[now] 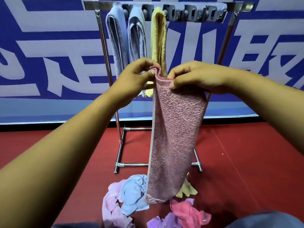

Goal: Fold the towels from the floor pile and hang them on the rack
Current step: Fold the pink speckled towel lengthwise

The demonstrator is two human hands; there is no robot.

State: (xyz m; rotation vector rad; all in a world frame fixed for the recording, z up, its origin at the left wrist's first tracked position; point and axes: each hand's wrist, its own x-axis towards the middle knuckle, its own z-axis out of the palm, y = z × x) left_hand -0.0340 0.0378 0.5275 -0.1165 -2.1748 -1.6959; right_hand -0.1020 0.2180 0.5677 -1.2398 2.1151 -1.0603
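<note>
Red floor (246, 162), blue-and-white banner (49, 46) behind rack (164, 7)

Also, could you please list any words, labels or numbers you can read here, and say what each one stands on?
Blue banner behind the rack: large pale characters, cropped and partly hidden, not readable as whole words.
Hanging towels, the pink towel held up in both hands, and the floor pile: no labels or print visible.
Rack: no readable marking.

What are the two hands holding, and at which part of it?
Both the left hand and the right hand pinch the pink towel at its folded top edge; the rest hangs down.
</note>
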